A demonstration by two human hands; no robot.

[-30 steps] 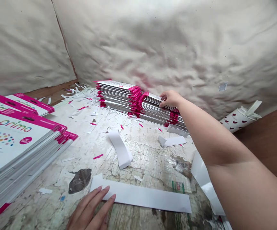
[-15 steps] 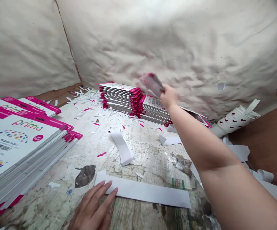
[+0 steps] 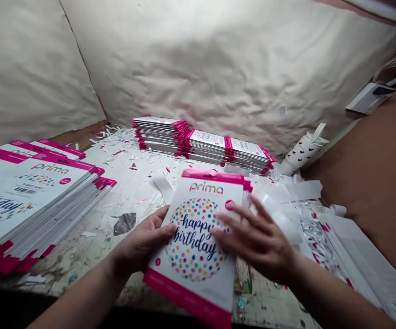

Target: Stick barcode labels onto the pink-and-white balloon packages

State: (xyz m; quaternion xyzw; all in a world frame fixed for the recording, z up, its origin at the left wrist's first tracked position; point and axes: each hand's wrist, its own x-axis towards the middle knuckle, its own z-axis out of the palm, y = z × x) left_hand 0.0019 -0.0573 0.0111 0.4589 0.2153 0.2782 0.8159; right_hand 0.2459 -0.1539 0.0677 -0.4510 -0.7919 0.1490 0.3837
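Close in front of me is a small sheaf of flat pink-and-white "happy birthday" packets (image 3: 193,237), tilted up off the table. My left hand (image 3: 146,240) grips its left edge, thumb on the front. Across the right part of the front lies my right hand (image 3: 258,235), fingers spread and a little blurred, not closed around it. More packet edges show behind the front one at the upper right.
A large pile of packets (image 3: 54,201) stands at the left. Packet stacks (image 3: 205,145) line the back wall. A heart-patterned tumbler (image 3: 301,153) leans at the right, near loose white paper strips (image 3: 297,189). Scraps litter the worn table.
My right hand has come back from the rear stacks to the packets in front of me. My left hand has left the paper strip and now holds the packets. The view has turned right.
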